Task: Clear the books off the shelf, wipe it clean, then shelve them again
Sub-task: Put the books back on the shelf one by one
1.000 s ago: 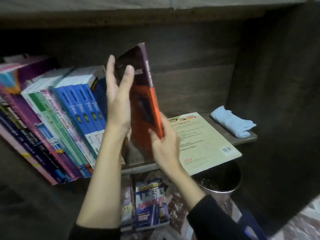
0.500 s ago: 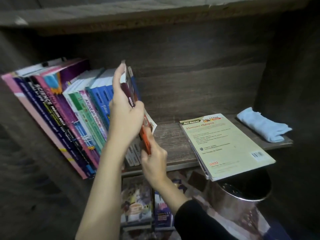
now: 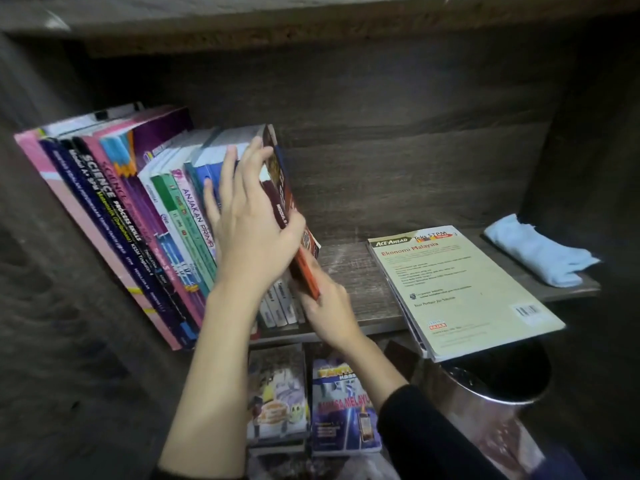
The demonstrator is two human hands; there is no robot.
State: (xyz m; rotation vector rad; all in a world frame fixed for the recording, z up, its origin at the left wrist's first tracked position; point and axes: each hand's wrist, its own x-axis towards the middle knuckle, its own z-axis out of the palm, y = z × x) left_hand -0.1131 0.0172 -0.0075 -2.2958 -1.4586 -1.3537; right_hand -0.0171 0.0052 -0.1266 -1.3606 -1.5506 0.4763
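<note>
- Maroon book point(image 3: 284, 188) was mid-air, now leans on row point(image 3: 138, 220), left end of shelf point(image 3: 356, 271).
- left hand point(image 3: 252, 233) clasps its spine, right hand point(image 3: 329, 313) pinches bottom corner.
- Reshelving nearly done; flat book point(image 3: 460, 289) remains.

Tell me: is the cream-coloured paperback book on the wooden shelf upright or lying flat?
Lying flat: the cream-coloured paperback book shows its whole cover facing up; its near end overhangs the wooden shelf.

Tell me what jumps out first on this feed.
The left hand and right hand grip a red book at the right end of the leaning row of books. Right of them a cream book lies flat, overhanging the shelf edge; a blue cloth sits at the far right.
</note>
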